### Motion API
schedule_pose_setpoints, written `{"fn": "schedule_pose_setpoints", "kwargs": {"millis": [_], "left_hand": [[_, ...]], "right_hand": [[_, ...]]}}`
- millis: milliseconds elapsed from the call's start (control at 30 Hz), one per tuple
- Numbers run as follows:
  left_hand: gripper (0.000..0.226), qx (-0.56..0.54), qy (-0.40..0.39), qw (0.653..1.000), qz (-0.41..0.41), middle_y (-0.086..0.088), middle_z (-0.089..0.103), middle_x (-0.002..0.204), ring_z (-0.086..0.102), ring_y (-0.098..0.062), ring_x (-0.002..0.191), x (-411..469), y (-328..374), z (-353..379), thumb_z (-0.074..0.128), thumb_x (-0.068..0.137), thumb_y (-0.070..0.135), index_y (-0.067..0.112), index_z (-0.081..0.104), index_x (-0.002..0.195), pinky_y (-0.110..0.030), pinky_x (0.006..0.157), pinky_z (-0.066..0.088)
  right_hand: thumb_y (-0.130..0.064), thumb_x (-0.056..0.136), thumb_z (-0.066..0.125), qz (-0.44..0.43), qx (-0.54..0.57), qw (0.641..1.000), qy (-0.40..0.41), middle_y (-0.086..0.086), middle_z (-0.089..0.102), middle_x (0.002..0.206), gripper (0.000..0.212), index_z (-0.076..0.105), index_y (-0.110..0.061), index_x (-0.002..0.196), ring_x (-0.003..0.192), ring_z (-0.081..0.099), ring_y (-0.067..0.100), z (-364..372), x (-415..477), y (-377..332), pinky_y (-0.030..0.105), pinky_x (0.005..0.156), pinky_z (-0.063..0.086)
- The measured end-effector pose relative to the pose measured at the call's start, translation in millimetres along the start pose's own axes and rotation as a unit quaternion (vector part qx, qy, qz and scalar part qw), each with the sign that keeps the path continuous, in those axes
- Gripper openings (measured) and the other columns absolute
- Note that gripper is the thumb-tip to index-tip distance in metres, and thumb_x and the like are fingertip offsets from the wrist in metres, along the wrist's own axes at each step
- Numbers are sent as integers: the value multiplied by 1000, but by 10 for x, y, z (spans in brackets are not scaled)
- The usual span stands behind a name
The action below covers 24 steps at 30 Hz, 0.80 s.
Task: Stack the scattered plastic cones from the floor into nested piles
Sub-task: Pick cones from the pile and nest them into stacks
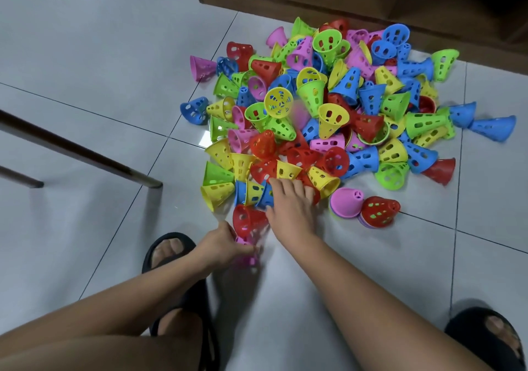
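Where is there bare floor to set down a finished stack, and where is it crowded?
Bare tile lies right of the right forearm, between the pink stack and the right sandal. More lies between the metal leg and the cone pile. Crowded: the near edge, where the right hand reaches and the left hand grips a pink cone.

Only one cam in play: it's riding on the person's head, pointing forward and steeply down at the tiled floor (85, 56). It's sitting close, wide-angle, framing the cone pile (328, 107) toward 1 o'clock and the sandalled feet (168, 250) at 5 and 7.
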<state>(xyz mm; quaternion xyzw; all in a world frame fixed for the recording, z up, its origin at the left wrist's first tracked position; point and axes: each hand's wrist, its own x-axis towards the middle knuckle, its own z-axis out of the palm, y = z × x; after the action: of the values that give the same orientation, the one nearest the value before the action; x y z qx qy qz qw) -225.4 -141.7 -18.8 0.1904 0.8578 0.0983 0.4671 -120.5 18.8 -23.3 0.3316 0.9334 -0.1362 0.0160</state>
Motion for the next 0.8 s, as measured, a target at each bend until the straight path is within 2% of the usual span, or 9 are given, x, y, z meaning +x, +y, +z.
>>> {"fn": "schedule_pose_setpoints", "kwargs": {"millis": [100,233,333,400,500,633,800], "left_hand": [[68,0,-7,1000,-9,-1,75,91,70,-18,85,5,13,-56,83,55,66,18,63,99,-38,77,61],[49,-8,-12,1000,8,1,76,92,71,-16,85,-36,79,-141,83,65,54,21,67,97,-36,77,60],[45,-14,-5,999,33,1,77,91,73,-16,81,-30,103,-189,84,69,48,24,65,101,-37,75,63],[50,9,-3,999,47,1,75,92,72,-17,79,-40,130,-237,83,66,53,26,63,104,-35,71,60],[59,34,10,997,68,3,74,89,70,-20,81,-37,146,-294,74,59,59,28,64,107,-37,73,59],[40,15,7,996,82,7,76,86,72,-16,81,-29,156,-353,84,76,41,29,67,109,-33,73,59],[37,25,1,995,96,5,77,91,72,-18,87,-18,188,-481,86,77,41,33,69,109,-35,80,58]], "right_hand": [[-43,87,79,-15,-31,999,-2,-3,63,133,66,54,-25,145,121,50,27,-21,26,-2,45,98,36],[-40,81,86,-18,-61,998,-5,-4,67,125,68,57,-24,139,118,50,26,-26,33,-7,45,97,32],[-32,76,89,-29,-67,997,-27,1,69,126,95,39,-26,157,119,51,28,-45,52,6,45,97,32],[-30,72,91,-45,-87,995,-30,3,68,124,102,37,-32,159,115,52,29,-51,65,21,46,95,34],[-37,70,94,-53,-91,994,-13,3,68,118,91,50,-33,149,111,53,29,-50,72,57,45,93,36],[-52,75,89,-64,-78,995,8,4,67,119,71,57,-25,132,115,54,29,-86,38,138,47,100,39],[-51,68,92,-79,-77,994,3,5,71,119,77,57,-24,132,123,55,32,-102,-93,191,52,114,34]]}}
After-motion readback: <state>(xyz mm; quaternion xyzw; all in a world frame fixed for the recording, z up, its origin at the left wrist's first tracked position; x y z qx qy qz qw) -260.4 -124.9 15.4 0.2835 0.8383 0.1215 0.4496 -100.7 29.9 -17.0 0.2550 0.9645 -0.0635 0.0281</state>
